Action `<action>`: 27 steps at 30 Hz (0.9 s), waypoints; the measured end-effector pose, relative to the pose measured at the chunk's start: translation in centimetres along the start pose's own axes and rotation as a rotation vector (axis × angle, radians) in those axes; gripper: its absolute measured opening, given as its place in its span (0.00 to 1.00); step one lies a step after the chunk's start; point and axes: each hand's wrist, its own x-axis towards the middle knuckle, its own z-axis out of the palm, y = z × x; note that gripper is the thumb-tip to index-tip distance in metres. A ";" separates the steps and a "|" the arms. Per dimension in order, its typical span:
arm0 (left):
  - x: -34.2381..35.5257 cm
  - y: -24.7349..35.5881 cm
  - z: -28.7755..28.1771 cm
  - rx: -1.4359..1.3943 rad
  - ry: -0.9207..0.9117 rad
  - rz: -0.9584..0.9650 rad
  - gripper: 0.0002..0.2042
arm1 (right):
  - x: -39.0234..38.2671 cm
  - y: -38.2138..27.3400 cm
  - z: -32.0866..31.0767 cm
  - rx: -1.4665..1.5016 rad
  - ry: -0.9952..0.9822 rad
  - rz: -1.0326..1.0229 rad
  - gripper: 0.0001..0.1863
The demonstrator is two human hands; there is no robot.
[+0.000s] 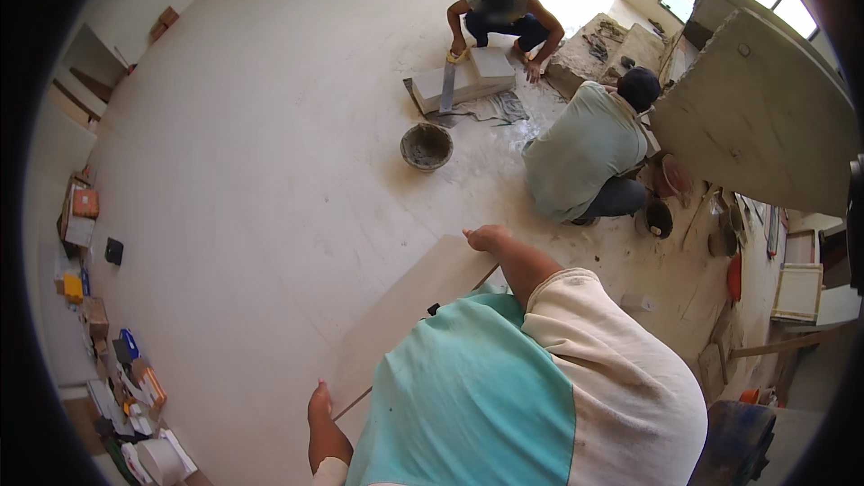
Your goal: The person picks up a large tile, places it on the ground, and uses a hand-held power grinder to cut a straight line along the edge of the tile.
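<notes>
A long, thin, pale tile (396, 306) stretches slantwise in front of my body. Its colour nearly matches the floor, and a dark near edge shows in places. At the tile's near left end my left hand (321, 407) is closed on the edge. My right hand (487, 238) grips the far right end, with the arm reaching out past my sleeve. Most of the fingers of both hands are hidden. My turquoise and cream shirt (468, 387) covers part of the tile's near side.
Beyond the tile stands a mortar bucket (427, 146). One person (499, 13) squats at pale blocks (472, 76) with a handsaw (447, 85); another person (585, 153) crouches by a large leaning slab (756, 108). Buckets (655, 218) stand to the right. Boxes and clutter (126, 378) line the left wall.
</notes>
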 end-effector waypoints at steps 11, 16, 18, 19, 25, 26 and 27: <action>10.3 21.9 -16.7 0.306 -0.005 0.014 0.33 | 12.1 -23.0 -8.0 0.108 0.020 -0.072 0.34; 14.0 30.6 -22.0 -0.183 -0.063 0.049 0.32 | 17.3 -33.2 -14.6 0.167 -0.041 -0.064 0.37; 15.7 34.9 -23.1 -0.045 -0.070 0.017 0.32 | 19.3 -35.9 -17.1 0.183 -0.031 -0.050 0.37; 16.0 38.0 -23.5 0.035 -0.084 0.005 0.32 | 19.8 -36.7 -18.2 0.194 -0.022 -0.028 0.37; 33.9 48.2 -30.7 0.240 -0.075 0.083 0.34 | 25.3 -44.8 -25.1 0.261 -0.014 0.037 0.34; 38.5 50.8 -31.4 0.262 -0.089 0.080 0.35 | 26.2 -45.9 -25.9 0.278 -0.007 0.069 0.34; 41.6 54.8 -31.5 0.285 -0.109 0.090 0.35 | 27.0 -46.6 -26.4 0.280 0.009 0.114 0.34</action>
